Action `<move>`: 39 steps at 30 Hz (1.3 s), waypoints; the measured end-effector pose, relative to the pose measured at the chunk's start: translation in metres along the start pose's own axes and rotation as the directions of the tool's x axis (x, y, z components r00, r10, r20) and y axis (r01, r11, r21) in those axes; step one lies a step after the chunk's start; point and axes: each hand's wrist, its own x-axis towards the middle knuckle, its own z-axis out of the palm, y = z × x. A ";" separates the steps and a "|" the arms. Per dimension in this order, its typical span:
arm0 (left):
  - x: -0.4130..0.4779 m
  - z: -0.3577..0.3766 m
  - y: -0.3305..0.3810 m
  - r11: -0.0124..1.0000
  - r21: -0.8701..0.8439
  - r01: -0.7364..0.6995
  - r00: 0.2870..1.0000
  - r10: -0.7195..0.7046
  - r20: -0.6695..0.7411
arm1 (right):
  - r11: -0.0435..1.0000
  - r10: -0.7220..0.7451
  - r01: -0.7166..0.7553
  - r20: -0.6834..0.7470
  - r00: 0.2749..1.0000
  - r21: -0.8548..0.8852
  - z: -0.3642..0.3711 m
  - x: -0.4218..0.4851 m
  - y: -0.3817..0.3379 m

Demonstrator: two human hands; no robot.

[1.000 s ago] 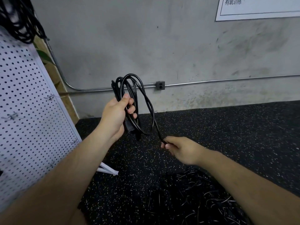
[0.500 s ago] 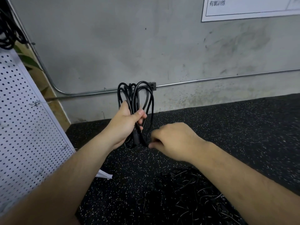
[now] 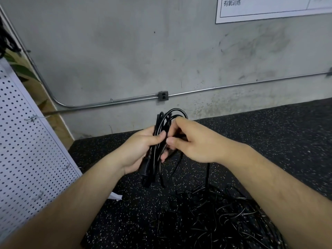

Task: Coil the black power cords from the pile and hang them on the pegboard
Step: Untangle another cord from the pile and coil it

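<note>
Coiled cord gripped above the pile.
Left hand (image 3: 139, 150) wraps the black power cord (image 3: 159, 126) coil; right hand (image 3: 194, 142) pinches one strand beside it.

Head camera looks down, close over floor (image 3: 269, 141).

A conduit (image 3: 215, 88) and outlet box (image 3: 163, 96) line the grey wall (image 3: 116, 51).

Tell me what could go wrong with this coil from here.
1. A strand runs from the right hand down into the pile; pulling may snag or drag other cords.
2. Loops of the coil fan out above the left hand; they may slip loose before hanging.
</note>
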 end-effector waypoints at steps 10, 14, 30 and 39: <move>0.003 0.000 0.003 0.996 -0.090 -0.026 1.000 0.027 0.012 | 0.995 -0.057 0.030 -0.284 0.957 -0.099 0.000 0.000 0.005; 0.004 -0.021 0.018 0.965 -0.228 -0.131 0.991 0.122 -0.051 | 0.998 0.064 -0.066 -0.231 0.971 0.000 -0.015 -0.007 0.033; 0.004 -0.008 0.002 0.992 0.104 -0.074 0.977 0.093 -0.192 | 0.948 0.200 -0.011 -0.570 0.797 0.318 0.009 0.009 0.040; 0.002 -0.001 0.000 0.997 0.047 -0.065 0.978 0.073 -0.196 | 0.985 0.111 0.002 -0.642 0.758 0.172 0.014 0.014 0.026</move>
